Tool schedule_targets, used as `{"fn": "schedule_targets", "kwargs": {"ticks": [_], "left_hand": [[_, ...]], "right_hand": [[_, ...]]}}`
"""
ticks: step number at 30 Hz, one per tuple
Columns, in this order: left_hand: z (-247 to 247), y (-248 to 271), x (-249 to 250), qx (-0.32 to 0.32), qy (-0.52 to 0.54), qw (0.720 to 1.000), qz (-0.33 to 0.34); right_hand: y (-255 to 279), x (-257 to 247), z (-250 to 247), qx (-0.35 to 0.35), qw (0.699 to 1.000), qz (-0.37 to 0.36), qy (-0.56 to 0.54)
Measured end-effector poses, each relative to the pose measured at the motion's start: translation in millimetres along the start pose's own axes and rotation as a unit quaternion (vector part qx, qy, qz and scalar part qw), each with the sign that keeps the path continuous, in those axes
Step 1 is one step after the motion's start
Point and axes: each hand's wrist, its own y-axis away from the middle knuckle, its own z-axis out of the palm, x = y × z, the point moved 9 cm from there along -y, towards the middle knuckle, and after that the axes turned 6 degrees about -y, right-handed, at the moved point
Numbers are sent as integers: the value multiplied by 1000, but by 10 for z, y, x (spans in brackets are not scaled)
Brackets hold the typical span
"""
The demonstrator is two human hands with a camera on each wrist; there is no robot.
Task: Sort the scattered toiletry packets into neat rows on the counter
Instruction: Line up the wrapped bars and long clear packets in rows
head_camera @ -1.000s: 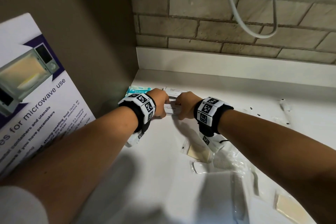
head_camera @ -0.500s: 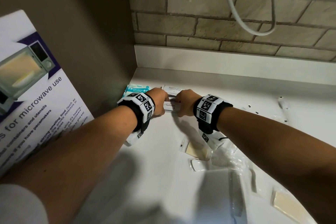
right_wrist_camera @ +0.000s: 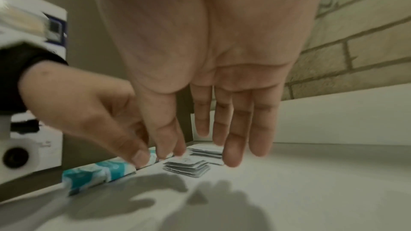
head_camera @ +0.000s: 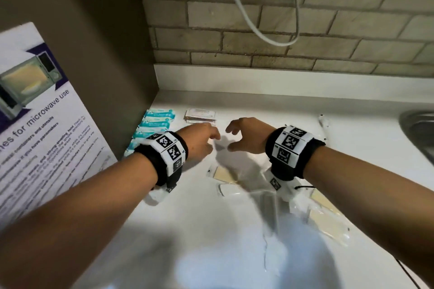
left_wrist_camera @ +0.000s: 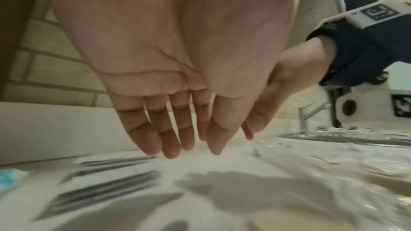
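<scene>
Teal packets [head_camera: 156, 124] lie in a row along the left wall; the right wrist view shows these teal packets [right_wrist_camera: 100, 173] too. Beside them sit small stacks of white packets [head_camera: 200, 115], also seen as white packets [right_wrist_camera: 189, 166] and, blurred, white packets [left_wrist_camera: 111, 178]. My left hand [head_camera: 202, 142] and right hand [head_camera: 244, 136] hover just in front of the stacks, palms down, fingers relaxed and holding nothing. Clear-wrapped items, a beige pad [head_camera: 223, 175] and a white bar [head_camera: 229, 189], lie scattered under my right wrist.
A brown wall panel [head_camera: 105, 54] with a microwave poster [head_camera: 35, 112] bounds the left. A brick backsplash [head_camera: 281, 35] with a hanging white cable [head_camera: 246, 19] stands behind. A steel sink [head_camera: 418, 131] lies at the right. More wrapped pads [head_camera: 326, 220] lie nearer me.
Both hands have let go of the white packets and drawn back towards me, lifting off the counter. The stacks now stand uncovered.
</scene>
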Motion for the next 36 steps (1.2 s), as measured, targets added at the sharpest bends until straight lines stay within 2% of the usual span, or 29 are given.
{"fn": "schedule_targets", "kwargs": {"ticks": [2,5,10,14,19,23,29,31,36], "left_hand": [[270,114,250,-53,32,998,17],[528,187,461,-88,-11,996,28],[535,226,636,-73,-39,996,-17],[370,213,922,-41,-40,998,-9],[49,156,1442,34,23,999,26],[-69,101,1778,56,69,995,51],[108,-162,2019,22,56,998,33],[209,-267,2056,8,56,998,13],[442,-480,2067,-22,21,998,-47]], "right_hand": [[363,190,-21,-13,1000,14,0],[860,541,22,-38,998,53,9],[1501,1099,224,-88,986,136,46],[1842,1311,380,-118,979,147,73],[1916,1398,476,-92,986,128,49],[1932,1460,477,-72,990,118,9],[1977,1521,430,-66,993,101,-10],[2001,1474,475,-80,993,90,-16],[2064,1353,566,-129,989,51,51]]}}
